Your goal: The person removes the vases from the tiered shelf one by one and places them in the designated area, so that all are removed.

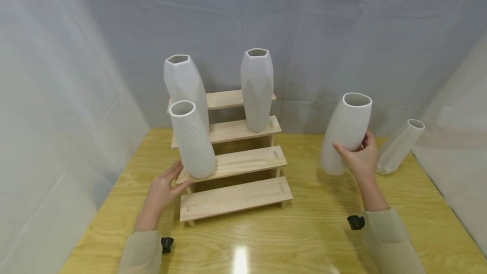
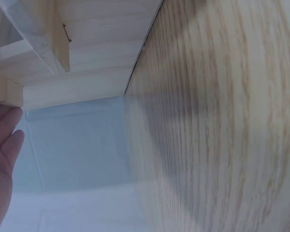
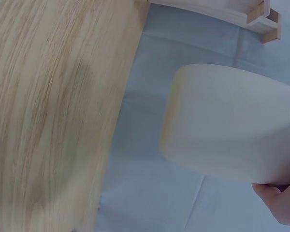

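My right hand (image 1: 363, 157) grips a smooth white vase (image 1: 348, 128) with an oval mouth, thumb on its near side. In the right wrist view the vase's base (image 3: 171, 116) hangs above the table. My left hand (image 1: 161, 191) is at the left end of a stepped wooden stand (image 1: 236, 198), beside a white vase with a rippled surface (image 1: 194, 143). That vase stands on the second step from the front. In the left wrist view the left fingertips (image 2: 12, 116) meet the end of a wooden step; the hand's other side is hidden there.
Two faceted white vases, a left one (image 1: 184, 79) and a right one (image 1: 258, 88), stand on the stand's upper steps. A slim white vase (image 1: 399, 147) is on the wooden table (image 1: 316, 227), right of my right hand. Grey cloth (image 1: 323, 33) hangs behind.
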A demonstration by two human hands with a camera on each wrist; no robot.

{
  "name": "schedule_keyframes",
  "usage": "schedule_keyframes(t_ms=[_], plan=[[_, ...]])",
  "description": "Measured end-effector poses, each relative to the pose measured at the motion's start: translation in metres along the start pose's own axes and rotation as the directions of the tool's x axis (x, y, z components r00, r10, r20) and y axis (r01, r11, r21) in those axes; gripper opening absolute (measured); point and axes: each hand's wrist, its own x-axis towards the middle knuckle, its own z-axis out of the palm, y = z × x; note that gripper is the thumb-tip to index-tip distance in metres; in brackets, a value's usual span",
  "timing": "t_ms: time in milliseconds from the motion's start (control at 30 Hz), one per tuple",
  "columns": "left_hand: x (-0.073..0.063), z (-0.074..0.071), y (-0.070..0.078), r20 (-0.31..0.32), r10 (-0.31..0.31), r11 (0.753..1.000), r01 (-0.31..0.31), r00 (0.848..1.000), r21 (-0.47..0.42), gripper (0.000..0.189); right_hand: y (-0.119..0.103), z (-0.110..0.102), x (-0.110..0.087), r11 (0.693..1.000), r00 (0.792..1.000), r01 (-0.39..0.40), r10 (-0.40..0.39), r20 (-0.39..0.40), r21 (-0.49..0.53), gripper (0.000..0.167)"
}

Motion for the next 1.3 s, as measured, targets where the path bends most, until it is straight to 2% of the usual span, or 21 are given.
schedule_keyframes(t_ms=[400,867,1300], plan=[[0.001,-0.001,0.003,0.007,-0.023,1.000,0.023,1.000,-0.001,0.058,0.009,-0.006,0.004,1.000,0.999,-0.006,0.006,-0.049,-0.015,0.076],[0.001,0.001,0.001,-0.005,-0.004,1.000,0.004,1.000,0.007,0.058,0.018,-0.014,0.008,0.999,0.997,-0.053,0.053,-0.053,0.007,0.078],[0.001,-0.001,0.002,0.019,-0.036,0.999,0.036,0.999,0.001,0.058,0.034,-0.021,0.015,0.997,0.989,-0.060,0.054,-0.138,-0.039,0.074]])
